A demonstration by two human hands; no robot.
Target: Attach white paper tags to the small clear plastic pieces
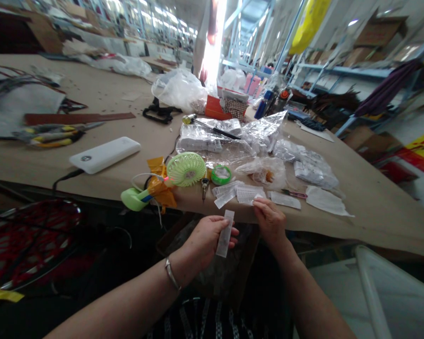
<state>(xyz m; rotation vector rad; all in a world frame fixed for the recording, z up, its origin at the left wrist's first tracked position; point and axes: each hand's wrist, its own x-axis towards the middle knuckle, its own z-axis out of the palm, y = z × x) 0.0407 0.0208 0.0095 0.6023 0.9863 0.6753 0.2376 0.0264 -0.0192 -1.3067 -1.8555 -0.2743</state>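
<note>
A slim, shiny, silver-coloured metal bangle (171, 274) rings the wrist of the bare left hand (205, 236), the forearms (127, 296) behind it and the bare right hand (271, 222) are uncovered, and between them shows a black garment (201, 322) patterned with pale, chain-like, roughly vertical stripes.

Strips (246, 193) right of fan (186, 169)

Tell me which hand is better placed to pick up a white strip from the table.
Probably the right hand: it is close beside the white strips on the table, while the left hand is busy holding a pale strip.
</note>
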